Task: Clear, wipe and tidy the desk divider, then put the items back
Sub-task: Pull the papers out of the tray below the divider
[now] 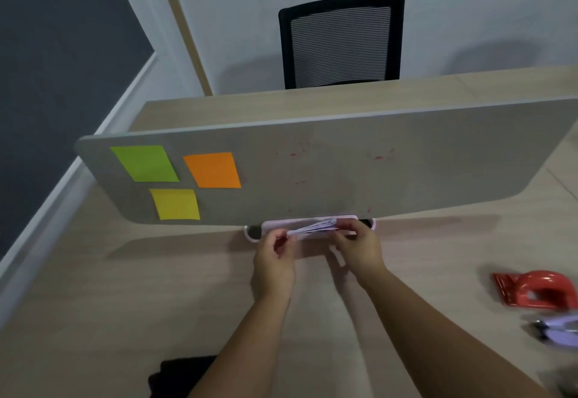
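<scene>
The grey desk divider (359, 166) stands across the wooden desk (125, 288). A green sticky note (144, 163), an orange one (213, 170) and a yellow one (175, 204) are stuck on its left part. Small red stains (378, 157) dot its middle. At the divider's foot sits a pale pink tray (272, 225). A thin stack of white papers (316, 227) lies at the tray. My left hand (275, 260) pinches the stack's left end, and my right hand (359, 246) grips its right end.
A red hole punch (538, 291) lies on the desk at the right, with a lilac stapler-like tool (560, 332) just below it. A black mesh chair (341, 41) stands behind the far desk. Something black (181, 375) sits at the near desk edge.
</scene>
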### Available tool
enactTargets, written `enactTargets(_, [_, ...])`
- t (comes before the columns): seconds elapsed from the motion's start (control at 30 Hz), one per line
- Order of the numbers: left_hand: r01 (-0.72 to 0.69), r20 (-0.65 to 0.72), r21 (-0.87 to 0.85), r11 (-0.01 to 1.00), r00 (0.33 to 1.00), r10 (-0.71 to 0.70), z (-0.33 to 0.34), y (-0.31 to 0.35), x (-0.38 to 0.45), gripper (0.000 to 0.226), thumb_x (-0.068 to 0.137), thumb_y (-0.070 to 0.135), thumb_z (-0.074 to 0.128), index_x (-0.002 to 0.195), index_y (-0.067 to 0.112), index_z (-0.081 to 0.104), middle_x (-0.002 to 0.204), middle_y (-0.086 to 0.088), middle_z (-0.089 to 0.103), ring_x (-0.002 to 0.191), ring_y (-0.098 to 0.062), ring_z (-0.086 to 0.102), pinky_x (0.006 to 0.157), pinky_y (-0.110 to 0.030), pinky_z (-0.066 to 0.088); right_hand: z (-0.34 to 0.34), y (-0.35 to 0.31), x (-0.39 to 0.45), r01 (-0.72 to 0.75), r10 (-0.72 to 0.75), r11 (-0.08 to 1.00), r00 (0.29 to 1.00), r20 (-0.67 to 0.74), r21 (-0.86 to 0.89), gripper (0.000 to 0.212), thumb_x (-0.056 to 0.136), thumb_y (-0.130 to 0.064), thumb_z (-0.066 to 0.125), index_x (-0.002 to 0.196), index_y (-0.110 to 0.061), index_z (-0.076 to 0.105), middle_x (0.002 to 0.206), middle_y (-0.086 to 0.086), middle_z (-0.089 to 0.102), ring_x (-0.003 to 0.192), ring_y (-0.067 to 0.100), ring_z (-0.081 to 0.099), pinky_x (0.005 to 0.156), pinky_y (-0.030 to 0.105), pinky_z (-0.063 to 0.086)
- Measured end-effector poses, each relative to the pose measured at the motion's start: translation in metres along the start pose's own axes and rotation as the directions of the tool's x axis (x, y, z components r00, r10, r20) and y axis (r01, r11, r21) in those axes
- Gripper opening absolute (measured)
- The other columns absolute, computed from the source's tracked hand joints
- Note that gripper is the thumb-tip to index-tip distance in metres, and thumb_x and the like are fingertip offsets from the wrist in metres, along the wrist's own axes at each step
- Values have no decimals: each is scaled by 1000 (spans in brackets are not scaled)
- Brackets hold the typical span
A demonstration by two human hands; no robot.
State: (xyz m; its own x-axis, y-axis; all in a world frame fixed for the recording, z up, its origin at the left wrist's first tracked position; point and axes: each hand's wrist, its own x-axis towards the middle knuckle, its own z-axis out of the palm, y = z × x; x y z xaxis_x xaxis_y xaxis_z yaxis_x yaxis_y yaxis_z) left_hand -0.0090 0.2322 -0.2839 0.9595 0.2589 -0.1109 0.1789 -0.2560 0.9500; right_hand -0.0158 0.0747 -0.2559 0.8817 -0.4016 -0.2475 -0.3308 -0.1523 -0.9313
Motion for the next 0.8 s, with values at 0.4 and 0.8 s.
enactTargets(0.4, [249, 263, -58, 967, 938, -226, 39, 37, -123, 10, 84, 19, 71, 81, 29, 69, 84, 3, 73, 60, -19, 66, 55, -35, 53, -134, 14, -79, 14, -21, 991, 999, -48, -136, 7, 84, -20, 68, 86, -23, 74, 82, -5, 73, 76, 15, 67, 67, 22, 51])
enactTargets(0.8, [171, 395, 254, 952, 880, -263, 126, 13, -247, 8, 65, 19, 67, 61, 20, 59, 60, -2, 66, 55, -26, 65, 61, -43, 58, -247, 92, -145, -242, 53, 496, 967, -249, -834, 25, 86, -44, 52, 94, -31, 72, 95, -2, 73, 107, 22, 55, 85, 33, 35])
